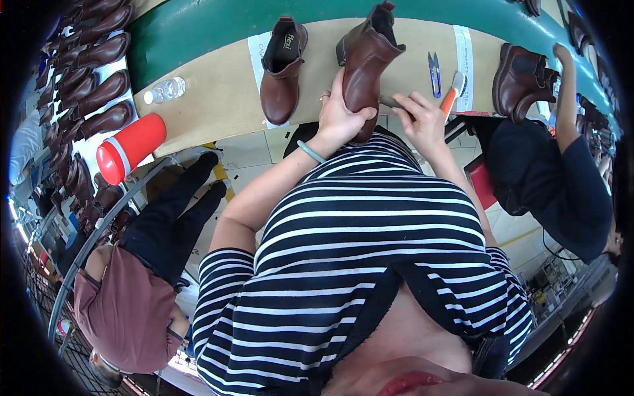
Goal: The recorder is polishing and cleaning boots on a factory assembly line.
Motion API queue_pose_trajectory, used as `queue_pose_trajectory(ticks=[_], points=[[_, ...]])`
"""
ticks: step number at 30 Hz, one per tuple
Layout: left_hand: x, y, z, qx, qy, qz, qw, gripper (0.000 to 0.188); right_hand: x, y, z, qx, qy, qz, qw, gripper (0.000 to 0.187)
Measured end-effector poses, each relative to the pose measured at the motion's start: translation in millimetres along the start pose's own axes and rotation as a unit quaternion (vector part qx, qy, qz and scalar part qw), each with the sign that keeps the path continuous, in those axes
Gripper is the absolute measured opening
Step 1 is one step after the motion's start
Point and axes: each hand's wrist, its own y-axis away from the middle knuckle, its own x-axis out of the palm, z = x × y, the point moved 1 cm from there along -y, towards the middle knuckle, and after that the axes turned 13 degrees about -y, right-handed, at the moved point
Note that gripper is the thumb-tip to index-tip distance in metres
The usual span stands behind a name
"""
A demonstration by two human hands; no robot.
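My left hand [342,120] is closed around the toe end of a brown leather ankle boot [362,78], which tilts with its opening away from me. Between the fingers of my right hand [422,122] is a small dark grey piece [389,101], its tip at the side of the boot; its exact kind cannot be made out. A second brown ankle boot [280,96] stands to the left on the table. Blue-handled thread snips [434,78] lie to the right, beside a brush with an orange handle [452,99].
A clear bottle [165,90] and a red tumbler [132,148] lie at the table's left. Racks of brown boots [99,92] stand farther left. Another boot [522,82] is on the right, near a co-worker in dark clothes [555,171]. A person in a maroon shirt [135,297] is behind left.
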Motion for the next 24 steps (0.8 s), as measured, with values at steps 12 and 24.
queue_pose_trajectory(ticks=[12, 24], points=[[0.3, -5.3, 9.0, 0.009, 0.022, 0.023, 0.999, 0.102, 4.0, -10.2, 10.6, -0.009, -0.037, 0.000, 0.999, 0.027], [-5.8, -5.9, 5.3, 0.014, 0.034, 0.044, 0.998, 0.101, 12.7, -17.6, 19.9, -0.020, -0.064, -0.039, 0.997, 0.025]])
